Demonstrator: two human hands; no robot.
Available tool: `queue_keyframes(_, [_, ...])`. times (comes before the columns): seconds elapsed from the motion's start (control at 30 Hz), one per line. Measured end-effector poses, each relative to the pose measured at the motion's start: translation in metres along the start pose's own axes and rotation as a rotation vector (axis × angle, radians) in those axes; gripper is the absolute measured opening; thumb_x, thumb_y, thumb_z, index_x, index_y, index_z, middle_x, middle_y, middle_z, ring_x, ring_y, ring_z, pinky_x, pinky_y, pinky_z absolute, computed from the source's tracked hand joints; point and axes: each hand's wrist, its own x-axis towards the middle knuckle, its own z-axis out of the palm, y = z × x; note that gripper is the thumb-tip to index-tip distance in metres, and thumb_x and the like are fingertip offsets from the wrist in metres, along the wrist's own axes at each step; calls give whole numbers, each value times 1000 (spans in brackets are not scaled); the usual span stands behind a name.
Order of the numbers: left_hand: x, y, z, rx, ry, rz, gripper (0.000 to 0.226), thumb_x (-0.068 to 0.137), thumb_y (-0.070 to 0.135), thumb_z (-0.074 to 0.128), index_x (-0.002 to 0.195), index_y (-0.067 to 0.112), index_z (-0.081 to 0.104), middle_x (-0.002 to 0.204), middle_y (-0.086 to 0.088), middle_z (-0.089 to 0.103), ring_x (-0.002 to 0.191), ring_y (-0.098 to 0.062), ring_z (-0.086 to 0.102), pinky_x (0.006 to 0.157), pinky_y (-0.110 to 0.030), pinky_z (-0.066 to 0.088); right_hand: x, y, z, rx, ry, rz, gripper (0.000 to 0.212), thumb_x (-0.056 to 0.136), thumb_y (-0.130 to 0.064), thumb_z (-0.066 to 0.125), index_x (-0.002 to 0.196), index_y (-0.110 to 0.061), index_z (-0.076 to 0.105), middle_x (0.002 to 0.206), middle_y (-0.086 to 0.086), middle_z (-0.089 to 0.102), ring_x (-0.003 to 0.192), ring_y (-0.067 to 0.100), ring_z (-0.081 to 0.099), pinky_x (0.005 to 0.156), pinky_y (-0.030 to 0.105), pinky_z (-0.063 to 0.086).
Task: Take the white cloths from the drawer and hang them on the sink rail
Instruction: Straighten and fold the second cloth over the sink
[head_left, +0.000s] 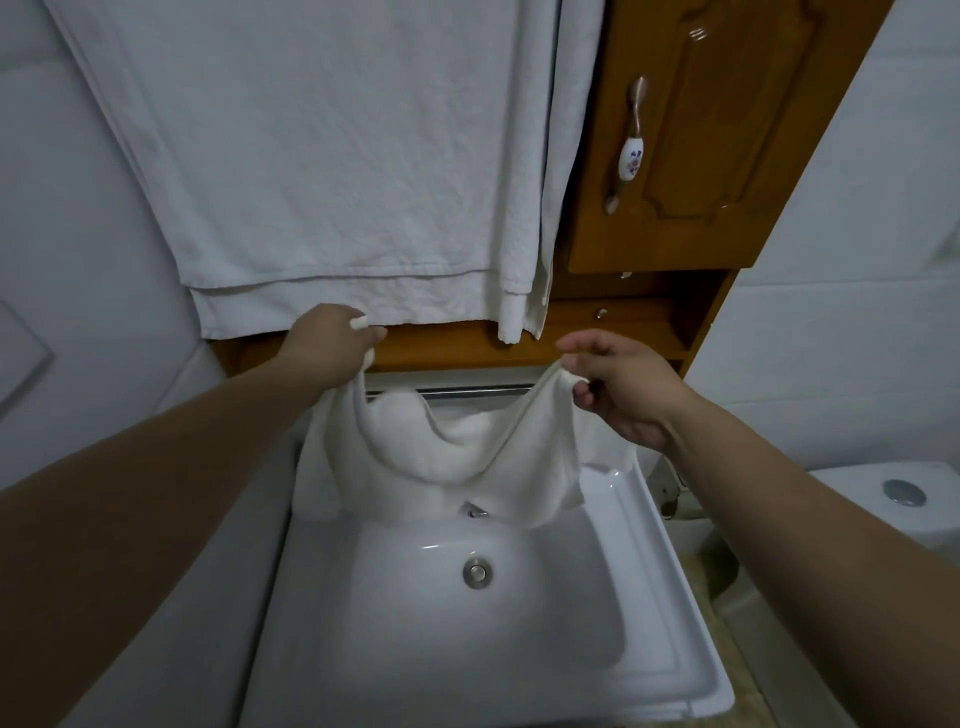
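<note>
I hold a small white cloth stretched between both hands above the back of the white sink. My left hand grips its left corner, and my right hand pinches its right corner. The cloth sags in the middle and drapes over the faucet area. Behind it a metal sink rail runs across, partly hidden by the cloth. No drawer is in view.
A large white towel hangs on the wall above. A wooden cabinet door with a ceramic handle stands at the upper right over a wooden shelf. A toilet tank sits at the right.
</note>
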Motion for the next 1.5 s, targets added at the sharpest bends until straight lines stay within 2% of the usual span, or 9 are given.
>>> queue_keyframes(0.17, [-20,31,9,-179,-39,142,37,99,39,50,130,21,61,140,-3,55,128,-22,48,103,-30,34,-7,-13,27,182,-156,20,20,95,8,53,104,-1,68,84,13,63,67,15,64,65,21,59])
queue_keyframes(0.3, [-42,56,22,-217,-118,279,36,102,36,46,133,23,60,138,1,57,128,-17,50,103,-26,35,-15,-17,49,238,-315,13,31,93,17,43,110,4,67,94,21,65,75,23,69,74,27,62])
queue_keyframes(0.4, [-52,67,28,-372,-181,295,26,102,30,47,109,25,72,113,-3,72,107,-22,64,97,-39,50,-16,-21,58,237,-373,-31,40,90,24,37,114,6,65,117,22,64,100,32,67,89,38,59])
queue_keyframes(0.5, [-55,68,32,-499,-278,263,26,100,27,49,97,25,76,95,-3,75,95,-27,70,91,-52,54,-17,-24,62,138,-292,-88,37,90,24,43,104,3,70,115,15,70,92,26,73,83,34,61])
queue_keyframes(0.73, [-54,65,39,-667,-373,204,28,101,21,48,115,18,72,110,-1,74,109,-19,67,103,-45,48,-22,-26,65,-349,-54,-339,16,83,-2,76,96,-9,77,85,5,77,77,17,73,81,35,61])
queue_keyframes(0.9, [-56,66,40,-920,-532,100,32,105,16,40,121,9,67,116,-11,71,112,-26,67,104,-47,47,-18,-28,66,-631,76,-481,12,82,-24,80,94,-24,78,109,-8,63,95,-2,59,82,16,45])
queue_keyframes(1.0, [-58,66,40,-1042,-575,48,30,105,17,42,120,5,65,119,-17,69,115,-30,64,106,-46,46,-15,-32,66,-608,5,-446,13,82,-22,80,95,-19,79,122,-8,62,109,-2,58,96,22,44])
queue_keyframes(1.13, [-60,66,38,-1260,-638,-25,44,106,27,36,133,-3,52,128,-20,63,120,-29,61,108,-44,43,-13,-37,67,-404,-6,-399,7,87,-13,74,94,-13,77,96,0,77,93,15,73,92,40,58])
queue_keyframes(1.5, [-60,62,46,-1162,-739,-59,79,94,66,29,135,3,54,128,-23,62,122,-33,59,112,-50,37,-4,-24,77,-589,0,-405,18,78,-15,83,90,-14,69,85,0,69,77,11,65,78,32,57])
